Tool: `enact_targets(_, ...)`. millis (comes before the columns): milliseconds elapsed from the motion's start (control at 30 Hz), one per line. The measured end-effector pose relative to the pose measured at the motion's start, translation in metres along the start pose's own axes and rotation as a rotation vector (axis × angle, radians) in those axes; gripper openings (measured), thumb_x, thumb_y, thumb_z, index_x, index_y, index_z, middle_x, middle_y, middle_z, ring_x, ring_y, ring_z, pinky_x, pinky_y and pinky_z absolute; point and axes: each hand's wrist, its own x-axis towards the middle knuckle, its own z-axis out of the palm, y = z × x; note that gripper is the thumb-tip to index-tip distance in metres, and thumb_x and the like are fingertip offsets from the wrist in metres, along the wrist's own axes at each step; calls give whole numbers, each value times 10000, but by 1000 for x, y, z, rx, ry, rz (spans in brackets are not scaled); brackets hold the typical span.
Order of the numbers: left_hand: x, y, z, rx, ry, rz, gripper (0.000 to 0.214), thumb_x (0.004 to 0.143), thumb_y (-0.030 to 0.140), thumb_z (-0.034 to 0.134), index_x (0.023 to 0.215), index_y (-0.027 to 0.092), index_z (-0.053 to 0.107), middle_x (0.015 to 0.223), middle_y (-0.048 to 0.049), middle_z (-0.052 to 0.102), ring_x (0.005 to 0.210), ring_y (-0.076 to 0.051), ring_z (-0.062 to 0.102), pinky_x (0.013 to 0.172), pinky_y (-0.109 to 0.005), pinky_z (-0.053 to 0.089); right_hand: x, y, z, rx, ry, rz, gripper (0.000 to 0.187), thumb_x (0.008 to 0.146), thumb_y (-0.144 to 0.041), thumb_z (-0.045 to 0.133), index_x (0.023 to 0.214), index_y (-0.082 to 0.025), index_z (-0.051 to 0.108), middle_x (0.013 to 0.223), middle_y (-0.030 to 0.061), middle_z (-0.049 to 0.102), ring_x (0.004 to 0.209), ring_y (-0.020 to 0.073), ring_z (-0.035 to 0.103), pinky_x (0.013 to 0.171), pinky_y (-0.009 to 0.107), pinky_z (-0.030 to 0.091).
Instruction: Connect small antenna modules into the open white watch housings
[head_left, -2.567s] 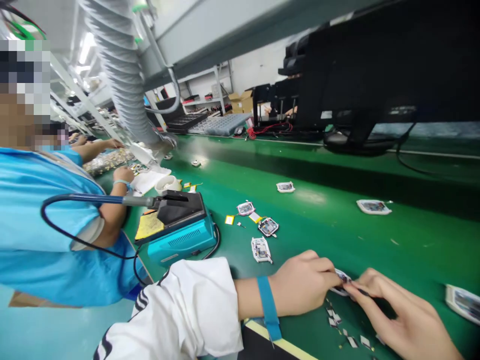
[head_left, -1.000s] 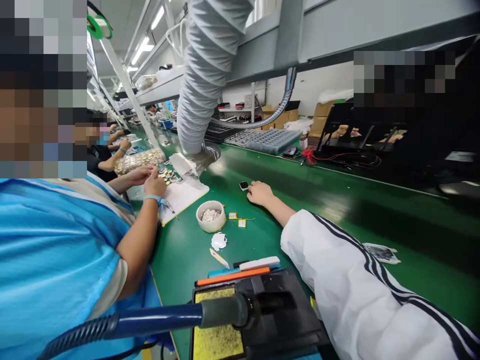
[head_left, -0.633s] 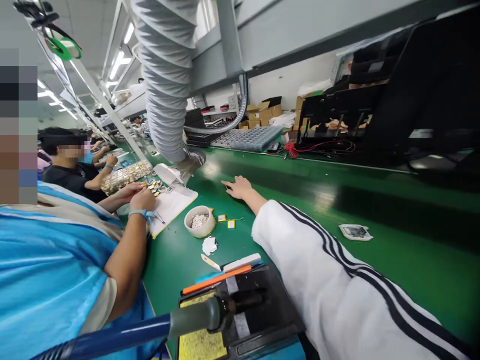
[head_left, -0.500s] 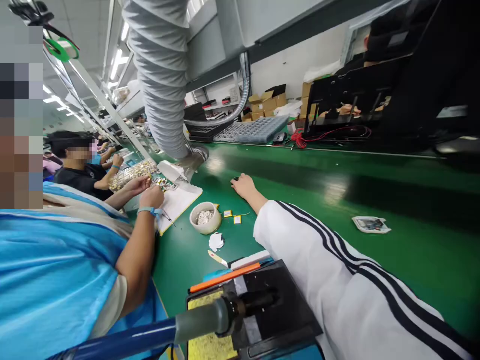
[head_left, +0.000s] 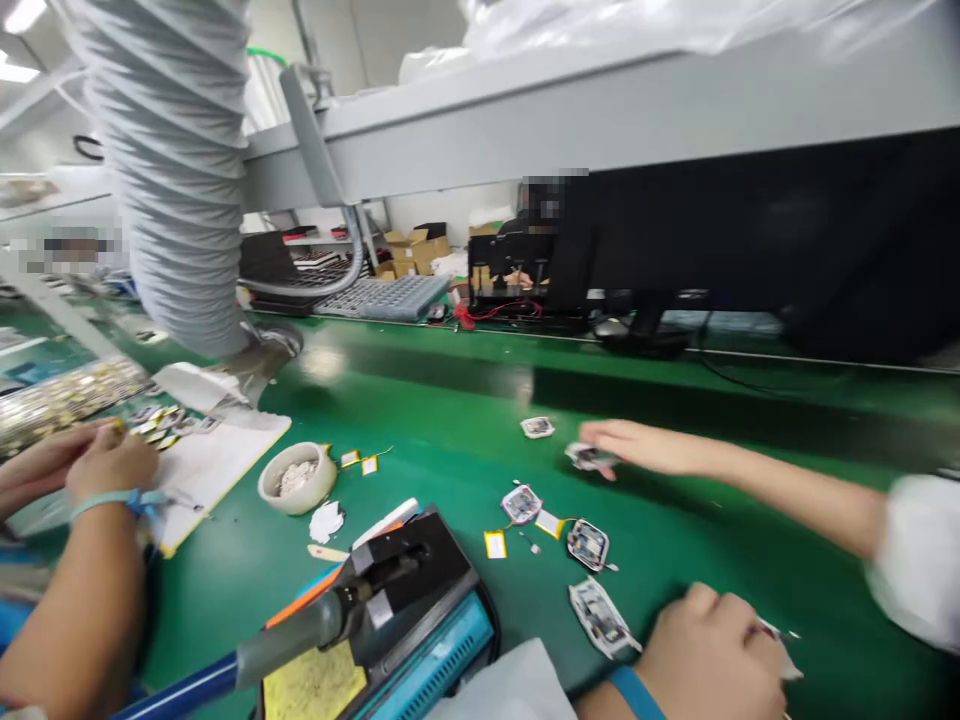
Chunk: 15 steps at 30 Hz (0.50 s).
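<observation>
Head view: a small circuit module (head_left: 589, 458), its long axis running roughly across the view, lies at the fingertips (head_left: 602, 433) of the right hand (head_left: 649, 445), which reaches in from the right and is the nearer hand. The fingers are extended, close together and blurred; contact shows, but whether they grip cannot be told. The left hand (head_left: 709, 655), low in view, is curled tightly around a torn white scrap (head_left: 784, 660).
</observation>
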Motion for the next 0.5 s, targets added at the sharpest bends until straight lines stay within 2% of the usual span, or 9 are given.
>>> enact_targets(100,9,16,18,28,60,-12,136,769,183,461,833,95,541,872,-87,525,872,-204,474,764,-347,465,-87,41,36,39,42,324,551,853,-377,8,649,-164,473,456,45,537,395,119,460,409,216,343)
enact_targets(200,9,18,19,-2,123,-55,146,759,146,421,841,117,539,887,-79,507,851,-195,446,774,-336,459,-147,63,69,-2,117,543,513,849,-381,86,569,-178,465,473,66,548,414,134,485,448,235,364)
enact_targets(267,8,18,18,-19,134,-63,174,775,136,388,869,131,535,899,-71,500,866,-183,435,792,-322,450,-170,67,77,-98,196,637,419,829,-401,232,582,-182,490,547,98,575,512,184,539,506,275,380)
enact_targets(333,6,18,18,-23,139,-71,168,782,152,397,876,145,536,909,-59,501,882,-170,431,817,-302,439,-177,66,71,-219,287,682,278,777,-390,386,666,-176,525,639,144,585,587,253,555,524,326,375)
enact_targets(400,5,18,20,-17,140,-76,150,779,177,424,873,155,539,916,-47,504,890,-159,434,835,-283,430,-163,58,53,-305,360,634,195,745,-335,462,769,-157,537,743,176,579,647,289,556,541,361,382)
enact_targets(500,5,18,23,2,148,-87,146,772,185,442,876,161,542,915,-41,509,883,-155,440,827,-267,432,-104,33,20,-326,381,351,199,763,-272,484,929,-172,533,979,127,555,911,252,526,725,355,417)
